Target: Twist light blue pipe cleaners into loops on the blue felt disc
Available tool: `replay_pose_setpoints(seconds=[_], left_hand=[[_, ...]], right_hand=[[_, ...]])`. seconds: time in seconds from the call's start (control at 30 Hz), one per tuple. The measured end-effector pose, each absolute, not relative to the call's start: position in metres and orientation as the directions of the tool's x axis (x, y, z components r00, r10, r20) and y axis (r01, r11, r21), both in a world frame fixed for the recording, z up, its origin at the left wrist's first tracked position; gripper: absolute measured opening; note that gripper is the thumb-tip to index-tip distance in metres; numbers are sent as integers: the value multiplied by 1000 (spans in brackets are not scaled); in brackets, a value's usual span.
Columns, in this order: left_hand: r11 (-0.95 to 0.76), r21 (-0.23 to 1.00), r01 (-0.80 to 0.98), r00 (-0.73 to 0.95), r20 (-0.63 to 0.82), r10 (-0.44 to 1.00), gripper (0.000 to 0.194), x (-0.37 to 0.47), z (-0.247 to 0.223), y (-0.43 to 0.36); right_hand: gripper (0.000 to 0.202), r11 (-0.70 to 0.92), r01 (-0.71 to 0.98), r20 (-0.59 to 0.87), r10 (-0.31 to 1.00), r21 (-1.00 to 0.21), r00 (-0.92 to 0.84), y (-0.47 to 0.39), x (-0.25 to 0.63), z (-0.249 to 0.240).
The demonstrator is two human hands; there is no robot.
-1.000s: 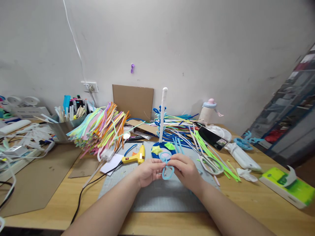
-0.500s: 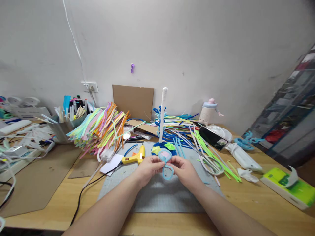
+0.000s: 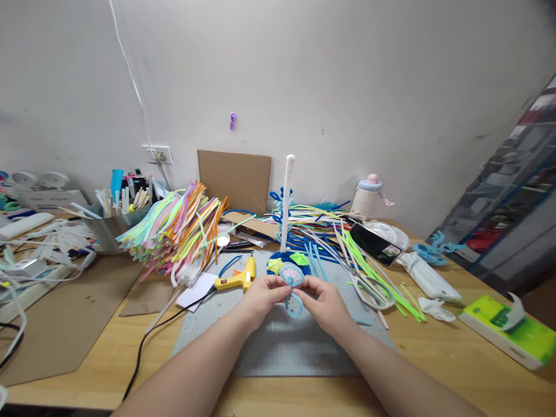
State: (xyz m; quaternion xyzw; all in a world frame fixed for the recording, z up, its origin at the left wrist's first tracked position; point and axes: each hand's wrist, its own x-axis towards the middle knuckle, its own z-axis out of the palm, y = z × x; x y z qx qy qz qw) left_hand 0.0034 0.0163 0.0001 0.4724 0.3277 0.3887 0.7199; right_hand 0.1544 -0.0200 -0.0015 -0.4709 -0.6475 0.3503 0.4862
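A light blue pipe cleaner (image 3: 295, 307) is bent into two loops, one above the other. My left hand (image 3: 267, 298) pinches it from the left at the narrow part between the loops. From the other side, my right hand (image 3: 324, 298) pinches the same spot with thumb and forefinger. Just behind stands a round blue base (image 3: 306, 270) with yellow and green star-like pieces and a tall white wrapped post (image 3: 287, 202). Blue curled pipe cleaners rise beside the post. Pink shows through the upper loop, and I cannot tell what it belongs to.
A yellow glue gun (image 3: 237, 279) lies left of my hands on the grey cutting mat (image 3: 299, 353). Scissors (image 3: 372, 291) and green pipe cleaners lie to the right. A large multicoloured bundle of pipe cleaners (image 3: 174, 231) stands at the left, a phone (image 3: 376, 244) at the back right.
The lower loop has turned and shifted slightly left between my fingers, and looks narrower. Both hands keep nearly the same place and grip.
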Motion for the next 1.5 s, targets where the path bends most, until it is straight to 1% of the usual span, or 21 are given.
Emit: replay_pose_setpoints(seconds=[0.07, 0.23, 0.47, 0.57, 0.67, 0.77, 0.87, 0.93, 0.97, 1.0, 1.03, 1.1, 1.17, 1.2, 1.23, 1.3, 1.37, 1.5], left_hand=[[254, 929, -269, 484, -97, 870, 28, 3, 2, 16], [291, 910, -295, 499, -113, 859, 27, 3, 3, 15], [411, 843, -346, 608, -132, 783, 24, 2, 0, 14], [416, 842, -342, 622, -129, 773, 24, 1, -2, 14], [348, 882, -319, 570, -115, 813, 24, 2, -2, 14], [208, 939, -274, 481, -53, 875, 25, 3, 0, 15], [117, 976, -181, 441, -26, 897, 28, 5, 3, 16], [82, 990, -112, 433, -26, 901, 29, 6, 3, 15], [64, 995, -83, 429, -23, 903, 29, 6, 3, 15], [46, 997, -57, 425, -17, 905, 28, 7, 2, 15], [26, 999, -35, 419, -9, 908, 27, 7, 0, 14], [-25, 1000, -1, 403, 23, 915, 24, 8, -3, 14], [-89, 996, 32, 388, 69, 919, 22, 8, -5, 14], [-121, 991, 54, 383, 91, 919, 21, 7, -6, 14], [-149, 986, 77, 378, 110, 919, 20, 7, -6, 14], [-193, 973, 129, 368, 134, 920, 18, 6, -6, 13], [-226, 958, 175, 364, 150, 919, 16, 6, -5, 12], [-253, 942, 221, 365, 161, 917, 14, 7, -3, 10]], right_hand=[[12, 296, 222, 279, 955, -929, -104, -20, 154, -1], [10, 272, 188, 254, 960, -944, -115, -19, 154, 2], [13, 235, 143, 216, 966, -961, -140, -17, 158, 3], [14, 219, 112, 199, 967, -969, -160, -14, 158, 0], [13, 229, 153, 208, 968, -961, -140, -13, 156, -1], [9, 264, 186, 248, 963, -946, -106, -14, 155, 3], [9, 250, 52, 246, 966, -967, -77, -15, 158, 6], [11, 255, -18, 254, 967, -967, 23, -16, 163, 8], [12, 285, 0, 283, 955, -959, 90, -17, 165, 10], [12, 335, 59, 340, 928, -940, 153, -18, 167, 11], [11, 393, 163, 419, 890, -905, 178, -19, 168, 13], [9, 484, 431, 576, 810, -761, 108, -22, 169, 17], [11, 496, 656, 642, 767, -569, -23, -24, 167, 20], [12, 486, 725, 646, 760, -488, -75, -25, 166, 20], [15, 475, 769, 640, 760, -428, -113, -25, 164, 20], [15, 468, 802, 619, 768, -371, -162, -24, 163, 18], [11, 470, 801, 592, 784, -370, -187, -23, 162, 16], [9, 464, 773, 550, 815, -433, -181, -21, 161, 12]])
